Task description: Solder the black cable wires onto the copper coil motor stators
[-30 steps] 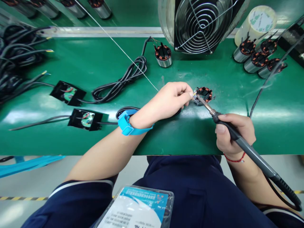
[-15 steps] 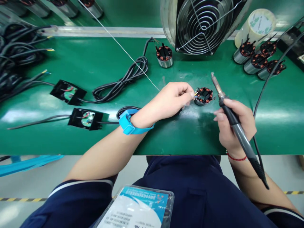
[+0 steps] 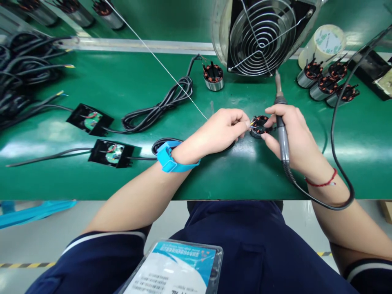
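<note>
My left hand (image 3: 228, 128) pinches the thin coloured wire ends (image 3: 252, 123) at the left rim of a motor stator (image 3: 259, 121) with copper windings. Solder wire seems to run up and left from behind this hand. A soldering iron (image 3: 282, 139) lies across my right hand (image 3: 294, 130), its tip pointing away toward the fan. The thumb and a fingertip of that same hand reach the stator's right side and appear to touch it. Under my left wrist, a coiled black cable (image 3: 165, 143) is partly hidden.
A fan with a wire guard (image 3: 260, 45) stands at the back. Several stators (image 3: 321, 87) sit at right near a tape roll (image 3: 326, 45). Another stator (image 3: 213, 77) stands behind my left hand. Two black boxes with circuit boards (image 3: 112, 153) and bundled cables (image 3: 27, 69) lie at left.
My right hand has moved left to the stator, and the soldering iron has swung more upright with its tip nearer the fan. My left hand has stayed almost in place.
</note>
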Available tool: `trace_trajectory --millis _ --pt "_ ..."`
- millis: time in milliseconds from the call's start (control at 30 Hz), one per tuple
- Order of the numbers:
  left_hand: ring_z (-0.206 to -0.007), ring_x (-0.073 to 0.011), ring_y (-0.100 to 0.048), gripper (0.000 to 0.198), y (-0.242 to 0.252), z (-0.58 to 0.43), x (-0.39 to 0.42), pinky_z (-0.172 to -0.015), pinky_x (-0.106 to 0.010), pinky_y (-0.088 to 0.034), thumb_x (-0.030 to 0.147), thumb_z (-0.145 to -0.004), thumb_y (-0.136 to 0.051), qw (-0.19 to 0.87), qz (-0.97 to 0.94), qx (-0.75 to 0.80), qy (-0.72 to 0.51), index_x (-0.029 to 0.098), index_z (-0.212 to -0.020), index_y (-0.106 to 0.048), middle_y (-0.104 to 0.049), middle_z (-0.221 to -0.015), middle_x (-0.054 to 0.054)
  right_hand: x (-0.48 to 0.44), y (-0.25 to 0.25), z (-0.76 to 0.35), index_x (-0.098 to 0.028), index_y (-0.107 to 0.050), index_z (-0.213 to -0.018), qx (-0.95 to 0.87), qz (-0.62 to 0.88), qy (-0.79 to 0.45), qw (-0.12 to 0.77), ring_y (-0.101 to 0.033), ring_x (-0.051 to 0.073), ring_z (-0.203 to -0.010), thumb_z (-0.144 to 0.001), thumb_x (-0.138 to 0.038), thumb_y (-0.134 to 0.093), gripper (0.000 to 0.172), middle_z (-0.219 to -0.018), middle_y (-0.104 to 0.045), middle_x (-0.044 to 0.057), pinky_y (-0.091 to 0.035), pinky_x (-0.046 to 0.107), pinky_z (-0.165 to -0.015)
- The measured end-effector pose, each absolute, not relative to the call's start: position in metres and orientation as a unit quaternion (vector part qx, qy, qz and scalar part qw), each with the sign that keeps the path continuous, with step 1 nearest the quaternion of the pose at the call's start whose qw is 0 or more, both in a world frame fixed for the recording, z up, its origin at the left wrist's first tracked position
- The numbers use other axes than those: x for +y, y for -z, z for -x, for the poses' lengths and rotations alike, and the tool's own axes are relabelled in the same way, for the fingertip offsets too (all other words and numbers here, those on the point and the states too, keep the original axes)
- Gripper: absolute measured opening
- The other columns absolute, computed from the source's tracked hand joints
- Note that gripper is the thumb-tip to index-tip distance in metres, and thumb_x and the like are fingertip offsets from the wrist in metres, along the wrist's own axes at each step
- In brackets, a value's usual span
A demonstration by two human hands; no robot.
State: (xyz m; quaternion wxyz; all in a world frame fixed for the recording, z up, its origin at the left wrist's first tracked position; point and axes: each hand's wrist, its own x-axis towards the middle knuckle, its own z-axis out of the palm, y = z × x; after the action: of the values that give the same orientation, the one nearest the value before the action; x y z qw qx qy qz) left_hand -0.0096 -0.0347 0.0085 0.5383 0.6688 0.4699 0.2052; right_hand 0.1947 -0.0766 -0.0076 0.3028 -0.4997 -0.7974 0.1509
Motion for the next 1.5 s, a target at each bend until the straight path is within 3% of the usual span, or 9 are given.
trace_trajectory --millis 233,400,633,1133,1300,1500 --pt "-0.056 -0.0086 -0.049 0.02 -0.008 0.008 -0.034 -0.057 -0.023 -0.038 0.015 -0.088 -0.053 0.541 -0.671 0.463 -0.206 0.016 -0.069 -0.056 -0.058 -0.061 0.002 -0.074 0.021 -0.186 -0.029 -0.055 -0.116 -0.795 0.51 -0.091 0.315 -0.059 0.026 -0.091 -0.081 -0.018 -0.061 0.037 -0.083 -0.068 -0.001 -0.044 0.047 -0.089" --pt "-0.057 -0.008 -0.05 0.02 -0.006 0.01 -0.033 -0.059 -0.022 -0.038 0.014 -0.089 -0.052 0.535 -0.678 0.457 -0.215 0.015 -0.069 -0.057 -0.059 -0.063 0.002 -0.073 0.007 -0.18 -0.028 -0.053 -0.117 -0.809 0.5 -0.081 0.298 -0.062 0.025 -0.091 -0.086 -0.019 -0.057 0.033 -0.087 -0.068 0.0 -0.046 0.045 -0.089" --pt "-0.055 -0.0067 -0.051 0.019 -0.01 0.01 -0.032 -0.058 -0.021 -0.041 0.007 -0.087 -0.052 0.579 -0.639 0.451 -0.23 0.014 -0.071 -0.057 -0.059 -0.062 0.002 -0.074 0.005 -0.176 -0.029 -0.05 -0.123 -0.804 0.465 -0.176 0.325 -0.067 0.019 -0.082 -0.087 -0.018 -0.056 0.037 -0.094 -0.067 -0.001 -0.053 0.033 -0.077" --pt "-0.055 -0.0059 -0.053 0.02 -0.015 0.013 -0.03 -0.058 -0.019 -0.044 0.007 -0.088 -0.054 0.627 -0.6 0.444 -0.222 0.013 -0.069 -0.057 -0.06 -0.062 0.001 -0.078 0.017 -0.173 -0.033 -0.048 -0.133 -0.741 0.493 -0.246 0.385 -0.067 0.017 -0.079 -0.088 -0.024 -0.065 0.048 -0.097 -0.067 0.0 -0.059 0.037 -0.081" --pt "-0.056 -0.0061 -0.053 0.02 -0.018 0.014 -0.031 -0.06 -0.02 -0.044 0.009 -0.089 -0.054 0.626 -0.604 0.444 -0.214 0.013 -0.071 -0.058 -0.06 -0.063 0.001 -0.081 0.02 -0.174 -0.033 -0.05 -0.129 -0.727 0.501 -0.25 0.398 -0.068 0.018 -0.081 -0.089 -0.022 -0.063 0.043 -0.091 -0.068 -0.002 -0.059 0.039 -0.086" --pt "-0.058 -0.0066 -0.055 0.013 -0.018 0.016 -0.029 -0.061 -0.02 -0.045 0.009 -0.088 -0.056 0.632 -0.602 0.445 -0.201 0.013 -0.076 -0.059 -0.062 -0.066 0.001 -0.081 0.021 -0.171 -0.032 -0.05 -0.131 -0.716 0.506 -0.218 0.428 -0.07 0.019 -0.085 -0.093 -0.028 -0.06 0.04 -0.097 -0.071 0.0 -0.059 0.039 -0.086"
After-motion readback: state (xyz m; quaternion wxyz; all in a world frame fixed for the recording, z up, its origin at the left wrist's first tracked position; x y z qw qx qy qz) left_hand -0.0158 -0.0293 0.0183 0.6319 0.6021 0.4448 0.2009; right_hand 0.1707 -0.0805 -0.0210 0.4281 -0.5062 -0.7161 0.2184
